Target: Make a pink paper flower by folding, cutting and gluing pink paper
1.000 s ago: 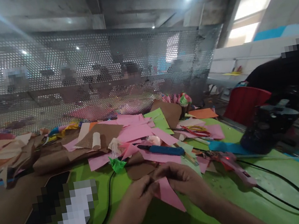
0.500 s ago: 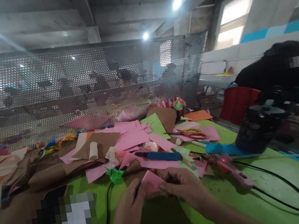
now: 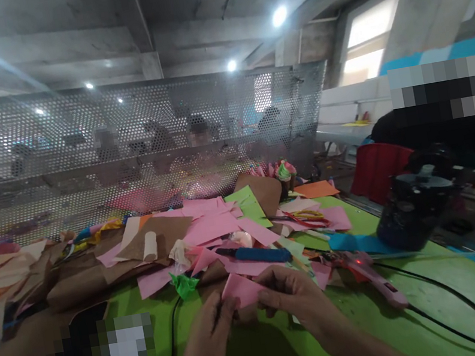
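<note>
A small piece of pink paper point(image 3: 242, 290) is held between my two hands, low over the green table. My left hand point(image 3: 217, 315) pinches its left side between thumb and fingers. On the right side, my right hand point(image 3: 286, 291) grips the paper with thumb and curled fingers. The paper looks folded, though its lower part is partly hidden by my fingers. Just beyond my hands lies a blue-handled tool point(image 3: 259, 254) on loose pink sheets point(image 3: 211, 226). A crumpled green scrap point(image 3: 185, 284) sits to the left of the paper.
A pink glue gun point(image 3: 380, 284) with a glowing red light and looping black cord lies at right. Behind it stands a dark container point(image 3: 411, 212). Scissors point(image 3: 307, 216) and brown paper point(image 3: 81, 277) are in the pile. A perforated metal screen point(image 3: 122, 142) borders the back; a person sits at right.
The view has tilted slightly upward. Both hands still hold the pink paper, which now shows a flatter, wider face than before. The seated person at right has shifted slightly.
</note>
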A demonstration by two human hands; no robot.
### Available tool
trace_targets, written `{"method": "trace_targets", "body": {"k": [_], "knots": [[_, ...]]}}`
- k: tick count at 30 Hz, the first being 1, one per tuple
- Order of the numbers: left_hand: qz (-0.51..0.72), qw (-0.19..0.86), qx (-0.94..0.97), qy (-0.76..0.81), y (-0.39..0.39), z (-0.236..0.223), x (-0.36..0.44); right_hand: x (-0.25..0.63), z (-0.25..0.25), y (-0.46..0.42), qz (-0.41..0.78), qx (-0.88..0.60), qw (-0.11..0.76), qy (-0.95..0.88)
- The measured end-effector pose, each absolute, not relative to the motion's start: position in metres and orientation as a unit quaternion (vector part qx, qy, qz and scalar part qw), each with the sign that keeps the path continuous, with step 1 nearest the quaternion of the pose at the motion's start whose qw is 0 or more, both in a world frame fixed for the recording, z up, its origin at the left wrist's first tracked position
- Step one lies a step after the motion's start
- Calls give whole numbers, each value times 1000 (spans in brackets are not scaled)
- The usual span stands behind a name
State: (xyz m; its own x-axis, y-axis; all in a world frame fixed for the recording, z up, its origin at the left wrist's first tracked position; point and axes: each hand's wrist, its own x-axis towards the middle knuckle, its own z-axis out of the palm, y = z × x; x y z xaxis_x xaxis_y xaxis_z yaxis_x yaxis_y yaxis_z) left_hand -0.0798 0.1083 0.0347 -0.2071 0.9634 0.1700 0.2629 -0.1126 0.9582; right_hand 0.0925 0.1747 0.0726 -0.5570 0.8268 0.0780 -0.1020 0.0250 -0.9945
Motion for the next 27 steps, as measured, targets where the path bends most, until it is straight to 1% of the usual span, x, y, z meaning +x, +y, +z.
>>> {"method": "trace_targets", "body": {"k": [4,9,12,16,19,24,27], "knots": [[539,362,491,581,107,42,-79,94,71,174,634,-294,352,-622],[549,386,456,585,107,40,-78,94,71,172,567,-295,408,-652],[555,422,431,573,108,35,-76,95,70,174,528,-312,433,-660],[562,456,403,560,110,30,-73,95,69,176,523,-323,442,-653],[562,432,418,569,109,31,-72,95,74,172,556,-315,425,-641],[558,325,483,591,106,40,-72,93,82,168,614,-297,379,-626],[533,321,523,583,105,43,-73,92,77,173,618,-307,372,-621]]}}
